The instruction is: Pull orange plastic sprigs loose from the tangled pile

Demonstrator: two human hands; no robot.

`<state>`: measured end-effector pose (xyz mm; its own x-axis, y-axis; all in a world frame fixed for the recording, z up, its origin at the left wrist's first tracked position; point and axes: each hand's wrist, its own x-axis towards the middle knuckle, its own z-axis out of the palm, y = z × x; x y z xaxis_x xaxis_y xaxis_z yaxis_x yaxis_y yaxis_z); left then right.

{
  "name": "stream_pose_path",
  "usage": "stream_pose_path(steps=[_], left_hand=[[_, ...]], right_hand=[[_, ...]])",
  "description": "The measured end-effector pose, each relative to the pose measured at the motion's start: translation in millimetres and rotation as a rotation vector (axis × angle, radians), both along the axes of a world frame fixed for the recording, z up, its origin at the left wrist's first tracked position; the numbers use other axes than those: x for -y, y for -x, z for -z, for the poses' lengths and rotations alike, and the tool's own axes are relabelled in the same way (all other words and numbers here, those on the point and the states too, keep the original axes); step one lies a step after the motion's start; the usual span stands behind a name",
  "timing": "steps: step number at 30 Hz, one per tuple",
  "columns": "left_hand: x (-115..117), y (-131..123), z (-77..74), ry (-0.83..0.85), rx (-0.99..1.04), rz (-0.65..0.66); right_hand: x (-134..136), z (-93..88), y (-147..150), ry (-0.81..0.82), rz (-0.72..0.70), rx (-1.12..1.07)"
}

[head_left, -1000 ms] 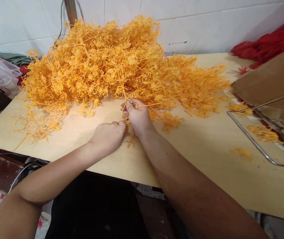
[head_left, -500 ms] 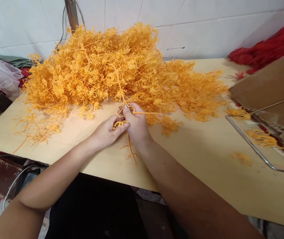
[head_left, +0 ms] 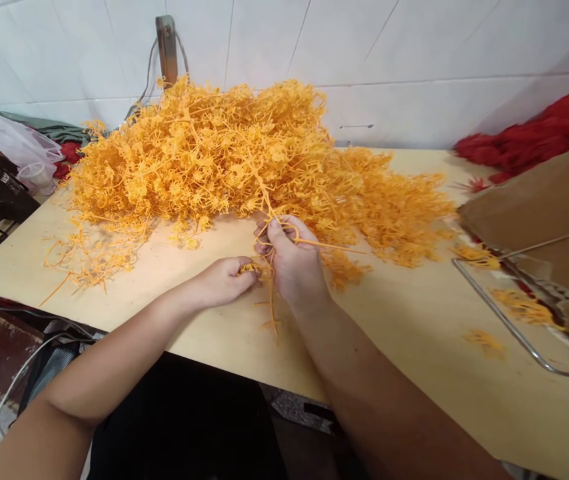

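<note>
A large heap of orange plastic sprigs (head_left: 199, 153) lies along the back of the pale table. In front of it, my right hand (head_left: 297, 260) pinches an orange branched stem (head_left: 272, 303); one end points up toward the heap, another part hangs down, and a thin stalk sticks out to the right. Just left of it, my left hand (head_left: 229, 280) is closed on a small orange piece (head_left: 249, 267) that shows between thumb and fingers. The curled fingertips of both hands are partly hidden.
Loose orange bits (head_left: 89, 260) lie at the left of the table (head_left: 389, 347). On the right are a bent metal rod frame (head_left: 509, 327), a brown cardboard box (head_left: 539, 200), and red plastic foliage (head_left: 534, 133). A white plastic bag (head_left: 12, 143) is at the back left.
My left hand has drawn apart from my right hand, downward and left, with the small orange piece. The view has tilted up a little and shifted, so the scene sits lower.
</note>
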<state>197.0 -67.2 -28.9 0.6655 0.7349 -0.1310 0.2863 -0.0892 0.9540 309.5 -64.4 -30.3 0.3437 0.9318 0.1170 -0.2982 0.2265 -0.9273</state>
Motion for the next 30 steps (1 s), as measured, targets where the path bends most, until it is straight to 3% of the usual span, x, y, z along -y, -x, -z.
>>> stream_pose_path(steps=[7, 13, 21, 23, 25, 26, 28, 30], left_hand=[[2, 2, -1.8, 0.038, 0.049, -0.052], [11, 4, -14.5, 0.07, 0.137, 0.074], [31, 30, -24.2, -0.037, 0.151, 0.089], [48, 37, -32.8, -0.064, 0.135, 0.263], [66, 41, -42.6, -0.101, 0.089, 0.646], [73, 42, -46.6, -0.142, 0.083, 0.75], [79, 42, -51.8, -0.174, 0.008, 0.683], [76, 40, -54.0, -0.174, -0.025, 0.424]], right_hand=[[2, -1.7, 1, -0.019, -0.043, 0.0], [-4, -0.5, -5, 0.089, -0.019, -0.092], [-8, 6.7, 13, 0.066, -0.075, 0.066], [-14, 8.1, 7, 0.1, -0.031, 0.038], [-19, 8.0, -5, 0.167, 0.092, -0.023], [-21, 7.3, -11, 0.179, 0.138, -0.053], [-17, 3.7, -18, 0.132, 0.105, -0.081], [-8, -2.3, -15, 0.047, -0.11, -0.068]])
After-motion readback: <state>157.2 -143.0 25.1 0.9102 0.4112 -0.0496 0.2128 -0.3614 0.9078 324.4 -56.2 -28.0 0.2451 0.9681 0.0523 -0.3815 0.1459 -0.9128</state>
